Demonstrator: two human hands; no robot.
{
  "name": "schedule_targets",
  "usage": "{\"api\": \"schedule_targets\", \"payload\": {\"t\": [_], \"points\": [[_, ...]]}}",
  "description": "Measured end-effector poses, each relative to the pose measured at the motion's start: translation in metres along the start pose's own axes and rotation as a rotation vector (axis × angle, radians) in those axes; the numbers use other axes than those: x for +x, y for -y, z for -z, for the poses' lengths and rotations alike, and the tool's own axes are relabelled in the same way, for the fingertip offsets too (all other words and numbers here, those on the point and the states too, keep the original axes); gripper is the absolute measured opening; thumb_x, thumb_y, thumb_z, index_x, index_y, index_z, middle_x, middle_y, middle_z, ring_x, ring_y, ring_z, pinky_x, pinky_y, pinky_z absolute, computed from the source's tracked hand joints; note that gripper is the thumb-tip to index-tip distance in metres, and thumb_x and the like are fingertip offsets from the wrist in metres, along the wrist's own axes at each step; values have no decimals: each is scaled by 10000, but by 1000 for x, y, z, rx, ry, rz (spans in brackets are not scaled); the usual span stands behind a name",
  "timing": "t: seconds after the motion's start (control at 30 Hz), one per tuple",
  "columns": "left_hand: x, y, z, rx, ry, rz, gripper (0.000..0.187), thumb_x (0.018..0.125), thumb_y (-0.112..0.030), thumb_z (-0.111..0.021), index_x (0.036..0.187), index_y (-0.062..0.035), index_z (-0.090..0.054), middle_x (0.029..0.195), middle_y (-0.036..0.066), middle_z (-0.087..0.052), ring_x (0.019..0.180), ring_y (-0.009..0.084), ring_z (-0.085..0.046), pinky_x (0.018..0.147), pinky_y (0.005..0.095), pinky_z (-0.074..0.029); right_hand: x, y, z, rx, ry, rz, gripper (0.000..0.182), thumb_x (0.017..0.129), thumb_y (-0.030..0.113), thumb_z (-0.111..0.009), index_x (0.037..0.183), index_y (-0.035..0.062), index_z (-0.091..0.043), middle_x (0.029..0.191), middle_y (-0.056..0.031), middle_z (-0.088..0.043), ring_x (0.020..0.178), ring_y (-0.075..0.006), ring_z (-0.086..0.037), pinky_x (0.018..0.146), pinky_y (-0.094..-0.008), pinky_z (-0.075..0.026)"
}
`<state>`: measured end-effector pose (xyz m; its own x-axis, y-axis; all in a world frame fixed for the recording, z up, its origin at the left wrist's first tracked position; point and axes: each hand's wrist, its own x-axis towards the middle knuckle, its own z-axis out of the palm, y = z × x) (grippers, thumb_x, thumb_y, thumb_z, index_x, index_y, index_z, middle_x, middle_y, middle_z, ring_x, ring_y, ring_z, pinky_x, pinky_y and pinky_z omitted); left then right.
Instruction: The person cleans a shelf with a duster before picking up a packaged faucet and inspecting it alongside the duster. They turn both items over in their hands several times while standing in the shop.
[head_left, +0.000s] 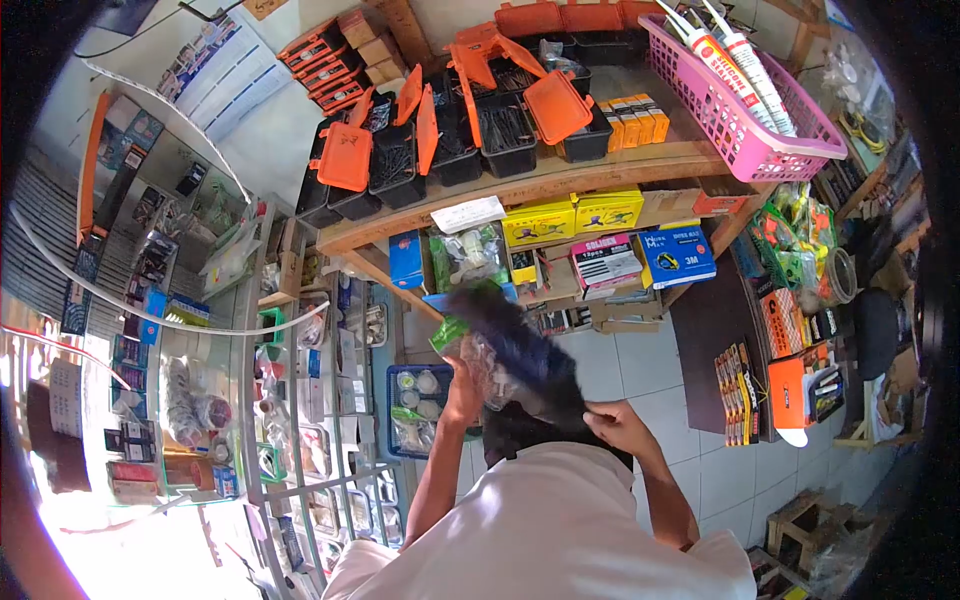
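My left hand (463, 392) is closed on a clear plastic packet (490, 372) with a bright green part at its top, held up in front of my body. Closed too, my right hand (622, 428) grips the lower end of a long dark, soft-looking duster (525, 350). Motion smears the duster, which slants up and left across the packet and covers some of it. Behind the duster's tip, a shelf compartment holds clear bags (470, 255).
Ahead stands a wooden shelf (520, 180) with open black boxes with orange lids (505, 130), a pink basket (790, 150) of sealant tubes, and small cartons below. A blue crate (390, 440) sits low at left, near a glass display case (250, 400). Tiled floor (650, 360) shows between.
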<state>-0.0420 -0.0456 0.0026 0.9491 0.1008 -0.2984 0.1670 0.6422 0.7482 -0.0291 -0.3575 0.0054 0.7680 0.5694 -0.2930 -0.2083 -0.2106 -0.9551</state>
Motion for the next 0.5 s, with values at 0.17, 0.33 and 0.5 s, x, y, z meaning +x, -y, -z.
{"api": "schedule_targets", "payload": {"t": [0.17, 0.33, 0.5], "points": [[2, 3, 4, 113, -37, -250, 759, 904, -671, -380, 1427, -123, -347, 1262, 82, -523, 1077, 230, -533, 946, 404, -430, -2, 17, -9, 10, -99, 57, 163, 908, 85, -625, 994, -52, -639, 644, 54, -458, 591, -39, -405, 520, -225, -367], [10, -11, 4, -422, 207, -202, 693, 956, -606, -325, 1443, -114, -313, 1306, 63, -501, 1186, 237, -490, 1033, 411, -374, -5, 13, -10, 42, 65, 37, 195, 906, 85, -627, 1058, -35, -651, 634, 47, -491, 589, -36, -429, 520, -223, -372], [18, -14, 32, -571, 625, -231, 722, 916, -640, -390, 1438, -143, -353, 1371, 29, -475, 1223, 222, -477, 973, 365, -429, -1, 6, -2, -35, 115, 98, 190, 893, 64, -635, 1058, -28, -659, 683, 28, -553, 604, -60, -496, 545, -248, -429]]}}
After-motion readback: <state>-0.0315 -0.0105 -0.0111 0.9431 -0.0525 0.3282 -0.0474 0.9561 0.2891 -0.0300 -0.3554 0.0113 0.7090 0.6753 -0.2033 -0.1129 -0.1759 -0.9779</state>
